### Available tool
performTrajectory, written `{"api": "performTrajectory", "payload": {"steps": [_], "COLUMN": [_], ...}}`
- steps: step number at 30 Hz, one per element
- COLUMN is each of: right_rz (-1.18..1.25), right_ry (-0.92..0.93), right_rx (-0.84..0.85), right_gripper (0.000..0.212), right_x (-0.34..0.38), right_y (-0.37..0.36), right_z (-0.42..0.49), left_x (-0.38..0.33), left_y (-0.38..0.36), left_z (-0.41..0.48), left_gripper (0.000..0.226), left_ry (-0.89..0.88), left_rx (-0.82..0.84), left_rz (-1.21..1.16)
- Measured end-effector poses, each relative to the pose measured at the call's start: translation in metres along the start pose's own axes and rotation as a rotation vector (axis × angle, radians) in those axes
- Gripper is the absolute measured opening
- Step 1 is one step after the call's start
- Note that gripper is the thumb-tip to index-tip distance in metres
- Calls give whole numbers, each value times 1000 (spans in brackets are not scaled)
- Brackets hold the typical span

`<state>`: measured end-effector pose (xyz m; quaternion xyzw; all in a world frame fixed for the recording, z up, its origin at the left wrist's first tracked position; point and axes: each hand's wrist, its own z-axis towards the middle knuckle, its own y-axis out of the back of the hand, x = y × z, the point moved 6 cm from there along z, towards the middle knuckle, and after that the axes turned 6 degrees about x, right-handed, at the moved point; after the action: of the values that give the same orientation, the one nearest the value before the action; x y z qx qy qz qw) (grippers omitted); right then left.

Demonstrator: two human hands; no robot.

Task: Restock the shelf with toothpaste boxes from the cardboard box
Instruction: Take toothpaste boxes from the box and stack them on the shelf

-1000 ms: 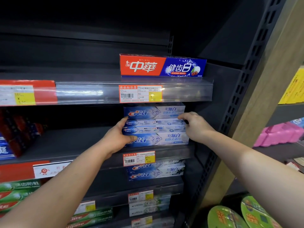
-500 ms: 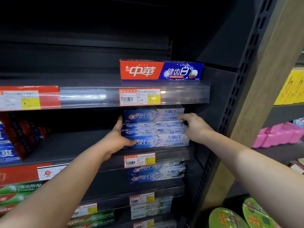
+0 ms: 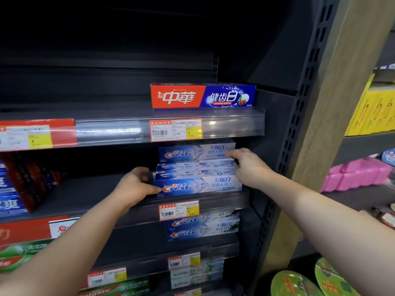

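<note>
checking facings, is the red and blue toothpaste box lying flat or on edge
On edge: the red and blue cardboard toothpaste box shows its broad printed face upright.

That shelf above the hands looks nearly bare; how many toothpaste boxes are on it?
1: a red-and-blue box at the front of the upper shelf, toward its right end, above the Crest stack. Others may hide behind it in the dark.

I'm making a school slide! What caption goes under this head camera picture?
Left hand and right hand hold the ends of a stack of Crest boxes on the shelf.
</note>
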<state>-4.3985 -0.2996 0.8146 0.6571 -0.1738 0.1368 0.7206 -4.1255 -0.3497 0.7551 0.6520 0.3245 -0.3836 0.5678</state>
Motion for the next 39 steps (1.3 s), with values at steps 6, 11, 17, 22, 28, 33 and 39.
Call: {"api": "performTrajectory", "payload": {"steps": [6,11,17,22,28,33,39], "right_rz": [-21,-39,-39,-40,-42,-31,-40], "right_ry": [14,32,19,2,-8,-10,-20], "right_rx": [12,8,30,28,18,26,28], "right_gripper": [49,46,45,46,45,45,46], "right_x": [2,10,9,9,8,4,3], "right_y": [-7,-9,-12,-10,-7,-9,-6], "right_z": [4,5,5,4,3,4,4], "left_x": [-4,-4,-8,-8,-4,-9,-9], "left_y": [-1,-2,-1,-1,1,-2,-3], "left_z": [-1,3,6,10,12,9,7], "left_gripper": [47,31,31,31,31,29,28], "left_ry": [-18,-41,-54,-24,-23,-60,-63], "left_rx": [21,47,82,185,114,110,98], "left_rz": [-35,-58,-44,7,-7,-37,-78]}}
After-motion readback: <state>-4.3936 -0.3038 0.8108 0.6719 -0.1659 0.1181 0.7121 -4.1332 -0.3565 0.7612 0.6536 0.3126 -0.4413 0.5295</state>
